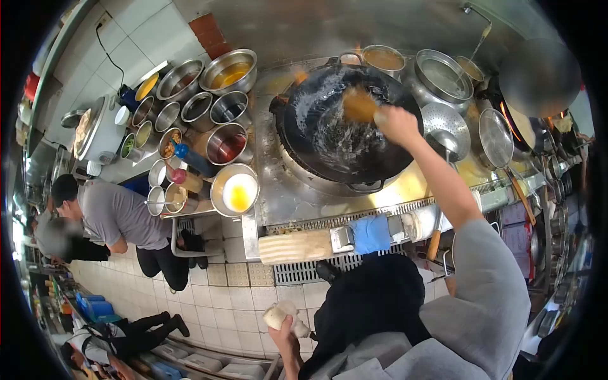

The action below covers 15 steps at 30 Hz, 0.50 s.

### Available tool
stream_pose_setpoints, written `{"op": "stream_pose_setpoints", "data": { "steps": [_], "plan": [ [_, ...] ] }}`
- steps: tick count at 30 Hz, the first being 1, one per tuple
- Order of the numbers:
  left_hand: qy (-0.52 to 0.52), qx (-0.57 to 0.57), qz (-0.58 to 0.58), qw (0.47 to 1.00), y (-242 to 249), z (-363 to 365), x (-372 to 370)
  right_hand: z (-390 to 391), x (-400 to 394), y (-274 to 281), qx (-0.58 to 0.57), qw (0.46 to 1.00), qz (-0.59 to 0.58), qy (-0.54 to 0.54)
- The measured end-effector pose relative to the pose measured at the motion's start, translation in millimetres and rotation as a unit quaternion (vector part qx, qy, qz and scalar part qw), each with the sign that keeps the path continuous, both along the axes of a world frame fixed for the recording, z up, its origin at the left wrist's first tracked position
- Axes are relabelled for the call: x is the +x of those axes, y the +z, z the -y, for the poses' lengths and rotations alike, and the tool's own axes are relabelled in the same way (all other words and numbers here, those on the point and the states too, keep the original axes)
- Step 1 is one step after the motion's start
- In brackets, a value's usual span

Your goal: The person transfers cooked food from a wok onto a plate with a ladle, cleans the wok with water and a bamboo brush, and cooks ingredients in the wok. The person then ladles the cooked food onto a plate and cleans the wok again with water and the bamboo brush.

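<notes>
My right hand (398, 126) is closed round a tan wok brush (359, 105), blurred by motion, over the black wok (316, 152). Water swirls and splashes inside the wok, which sits on the burner with flames showing at its back rim. Down by my left side, away from the stove, my left hand (286, 335) grips a bunched off-white cloth (286, 316). A perforated skimmer (437, 120) with a ladle (446, 140) lying on it is to the right of the wok.
Left of the wok stand several metal bowls (229, 69), sauce pots and a bowl of eggs (235, 190). A mesh strainer (496, 130) and a pot (443, 76) are at right. Folded cloths (370, 234) line the stove's front rail. Co-workers (126, 212) are at left.
</notes>
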<state>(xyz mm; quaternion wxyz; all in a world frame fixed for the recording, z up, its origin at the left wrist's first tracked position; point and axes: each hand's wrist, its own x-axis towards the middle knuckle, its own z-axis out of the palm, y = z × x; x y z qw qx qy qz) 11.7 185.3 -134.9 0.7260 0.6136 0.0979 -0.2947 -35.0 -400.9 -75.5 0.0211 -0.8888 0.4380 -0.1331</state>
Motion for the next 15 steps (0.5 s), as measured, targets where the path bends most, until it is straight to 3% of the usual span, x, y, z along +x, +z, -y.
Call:
{"op": "stream_pose_setpoints", "data": {
  "steps": [1, 3, 7, 9, 11, 13, 15],
  "plan": [
    [-0.006, -0.003, 0.002, 1.0, 2, 2, 1, 22, 26, 2, 0.09, 0.989, 0.081, -0.09],
    [-0.04, -0.007, 0.006, 0.999, 4, 20, 9, 4, 53, -1, 0.086, 0.974, 0.157, -0.138],
    [-0.071, -0.013, 0.005, 0.997, 3, 40, 16, -82, 12, -27, 0.039, 0.992, 0.089, 0.084],
    [-0.055, -0.018, -0.002, 0.998, 0, 37, 12, -103, -28, 10, 0.089, 0.993, -0.029, 0.068],
    [-0.042, -0.019, -0.002, 0.999, -3, 32, 11, -70, -54, 14, 0.034, 0.987, -0.154, 0.037],
    [-0.037, -0.016, 0.005, 0.999, -4, 30, 9, -4, -48, 11, -0.013, 0.999, -0.047, -0.024],
    [-0.053, -0.013, 0.018, 0.998, 0, 41, 13, 32, 1, 22, 0.028, 0.997, -0.009, -0.07]
  ]
}}
